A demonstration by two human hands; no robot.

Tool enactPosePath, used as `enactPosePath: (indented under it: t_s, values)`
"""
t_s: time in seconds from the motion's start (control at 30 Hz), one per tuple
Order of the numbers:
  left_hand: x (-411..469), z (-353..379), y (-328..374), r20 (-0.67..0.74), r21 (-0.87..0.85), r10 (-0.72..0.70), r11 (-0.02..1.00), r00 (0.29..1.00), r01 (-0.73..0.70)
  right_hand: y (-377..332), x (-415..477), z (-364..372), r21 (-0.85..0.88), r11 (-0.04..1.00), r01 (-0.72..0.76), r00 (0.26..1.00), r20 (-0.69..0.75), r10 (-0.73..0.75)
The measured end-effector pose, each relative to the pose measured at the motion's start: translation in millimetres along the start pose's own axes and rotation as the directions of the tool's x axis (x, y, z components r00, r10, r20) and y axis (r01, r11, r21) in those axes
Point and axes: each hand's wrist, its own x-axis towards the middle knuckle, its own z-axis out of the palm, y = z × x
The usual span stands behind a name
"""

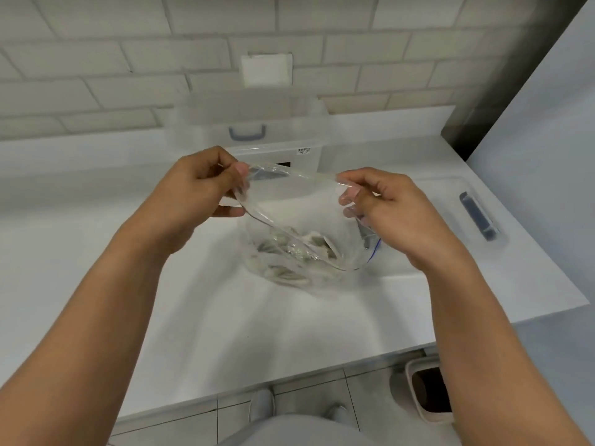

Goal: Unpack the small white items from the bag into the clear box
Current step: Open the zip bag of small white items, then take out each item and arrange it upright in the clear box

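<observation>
A clear zip bag (299, 220) stands on the white counter (96, 252) with its mouth pulled wide. My left hand (196, 191) pinches the left side of the bag's rim. My right hand (383, 204) pinches the right side of the rim. Several small white items (289, 255) lie heaped at the bottom of the bag. Behind the bag stands the clear box (277, 149), with a blue handle and a barcode sticker on its near wall.
The clear lid (463, 201) with a blue handle lies flat on the counter to the right. A brick wall with a white socket plate (267, 70) rises behind. A bin (425, 391) stands on the floor past the counter's front edge.
</observation>
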Motion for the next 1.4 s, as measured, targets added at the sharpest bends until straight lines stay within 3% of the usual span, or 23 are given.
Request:
enactPosePath:
  t_s: [0.1, 0.23, 0.33, 0.4, 0.47, 0.53, 0.63, 0.7, 0.77, 0.8, 0.87, 0.97, 1.03, 1.07, 1.13, 1.2, 1.27, 1.4]
  values:
    - [-7, 12, -7, 0.089, -0.325, -0.228, 0.913, 0.969, 0.245, 8, -15, 16, -0.119, 0.991, 0.058, 0.991, -0.112, -0.072]
    - [-12, 19, -33, 0.346, -0.633, -0.45, 0.536, 0.823, 0.559, 30, -32, 45, -0.273, 0.953, 0.133, 0.973, -0.144, -0.178]
    - [-14, 22, -51, 0.434, -0.717, -0.485, 0.325, 0.759, 0.617, 42, -39, 59, -0.2, 0.957, 0.21, 0.963, -0.129, -0.238]
    - [-15, 26, -59, 0.4, -0.702, -0.523, 0.353, 0.753, 0.619, 51, -42, 60, -0.243, 0.9, 0.361, 0.92, -0.065, -0.387]
    - [-16, 29, -65, 0.274, -0.649, -0.547, 0.502, 0.791, 0.572, 62, -43, 57, -0.268, 0.861, 0.433, 0.899, 0.054, -0.435]
    - [-20, 33, -68, 0.094, -0.538, -0.507, 0.698, 0.857, 0.472, 68, -44, 52, -0.315, 0.861, 0.4, 0.916, 0.12, -0.382]
    - [-33, 35, -71, -0.062, -0.272, -0.278, 0.929, 0.959, 0.252, 63, -47, 49, -0.476, 0.821, 0.316, 0.949, 0.14, -0.284]
    - [-42, 32, -70, -0.039, -0.001, 0.037, 0.999, 0.999, -0.037, 56, -45, 48, -0.533, 0.803, 0.268, 0.963, 0.172, -0.207]
    - [-50, 26, -70, 0.11, 0.278, 0.356, 0.885, 0.928, -0.373, 49, -41, 46, -0.561, 0.801, 0.207, 0.968, 0.236, -0.086]
    - [-52, 23, -71, 0.209, 0.38, 0.417, 0.798, 0.884, -0.467, 47, -39, 44, -0.585, 0.788, 0.193, 0.962, 0.272, -0.034]
    - [-54, 20, -71, 0.354, 0.538, 0.321, 0.699, 0.878, -0.472, 43, -36, 41, -0.607, 0.772, 0.187, 0.943, 0.331, 0.032]
    - [-52, 25, -72, 0.378, 0.713, 0.05, 0.622, 0.925, -0.324, 37, -36, 39, -0.594, 0.784, 0.179, 0.918, 0.388, 0.084]
    - [-53, 33, -72, 0.378, 0.72, -0.005, 0.631, 0.926, -0.291, 34, -39, 37, -0.648, 0.732, 0.211, 0.922, 0.38, 0.071]
    - [-53, 37, -74, 0.387, 0.714, -0.009, 0.635, 0.922, -0.294, 31, -42, 36, -0.696, 0.662, 0.279, 0.931, 0.364, -0.011]
    - [-53, 44, -80, 0.413, 0.68, -0.005, 0.668, 0.911, -0.304, 27, -49, 41, -0.756, 0.487, 0.438, 0.895, 0.318, -0.313]
    - [-51, 48, -85, 0.429, 0.621, -0.002, 0.727, 0.903, -0.294, 26, -54, 53, -0.741, 0.396, 0.543, 0.797, 0.306, -0.52]
    - [-46, 47, -88, 0.411, 0.568, 0.034, 0.772, 0.911, -0.285, 34, -51, 67, -0.74, 0.361, 0.568, 0.779, 0.341, -0.525]
    - [-42, 40, -92, 0.241, 0.537, 0.218, 0.782, 0.946, -0.317, 50, -39, 70, -0.803, 0.444, 0.397, 0.908, 0.273, -0.318]
